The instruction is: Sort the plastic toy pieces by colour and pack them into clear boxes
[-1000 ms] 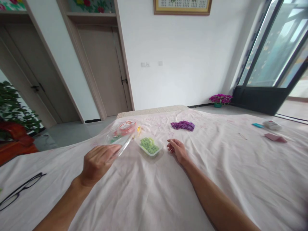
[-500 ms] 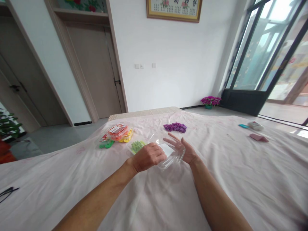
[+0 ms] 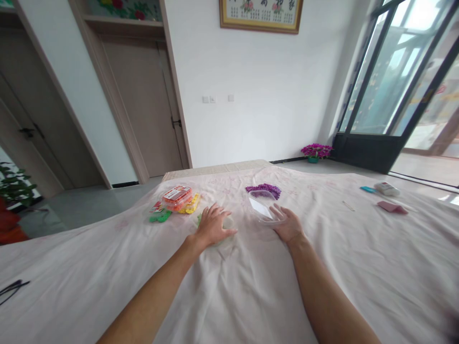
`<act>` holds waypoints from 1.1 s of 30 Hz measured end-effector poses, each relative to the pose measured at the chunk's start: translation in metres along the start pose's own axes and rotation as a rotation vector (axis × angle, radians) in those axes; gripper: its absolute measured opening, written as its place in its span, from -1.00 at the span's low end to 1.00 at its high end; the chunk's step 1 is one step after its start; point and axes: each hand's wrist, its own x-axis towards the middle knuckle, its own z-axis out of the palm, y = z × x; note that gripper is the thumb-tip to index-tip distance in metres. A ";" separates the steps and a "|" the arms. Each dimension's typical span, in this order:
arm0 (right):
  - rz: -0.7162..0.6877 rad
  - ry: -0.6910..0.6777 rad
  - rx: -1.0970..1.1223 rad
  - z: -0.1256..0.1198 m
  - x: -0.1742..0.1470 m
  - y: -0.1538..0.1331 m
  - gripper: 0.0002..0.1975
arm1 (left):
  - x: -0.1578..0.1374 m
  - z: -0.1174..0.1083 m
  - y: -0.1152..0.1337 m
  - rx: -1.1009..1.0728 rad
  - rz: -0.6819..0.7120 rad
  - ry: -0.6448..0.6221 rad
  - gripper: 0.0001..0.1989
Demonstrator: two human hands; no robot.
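My left hand [image 3: 212, 226] is spread with its thumb out, low over the cloth. Under and behind it, light green pieces [image 3: 199, 219] show a little, and a pale see-through edge [image 3: 228, 222] appears between thumb and fingers; the hand mostly hides both. My right hand [image 3: 289, 223] grips the right side of a clear plastic container [image 3: 269, 220], which has a white label [image 3: 260, 207] on it. Just behind that container lies a heap of small purple pieces [image 3: 272, 189], partly seen through its far rim.
Left of my hands, a clear box of red-orange pieces [image 3: 177, 198] rests on packs with yellow pieces [image 3: 191, 205] and green pieces [image 3: 160, 216]. Far right are a pink folded item [image 3: 392, 207], a white packet [image 3: 386, 188] and a blue item [image 3: 367, 189]. A wrinkled pale cloth [image 3: 229, 296] covers the surface.
My left hand has let go of the clear container and moved left over the light green pieces, fingers spreading. The container has shifted right and away, near the purple heap, in my right hand.
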 end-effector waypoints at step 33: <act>-0.079 -0.138 -0.171 0.063 -0.014 0.075 -0.70 | -0.076 -0.017 -0.028 0.019 -0.074 -0.063 -0.44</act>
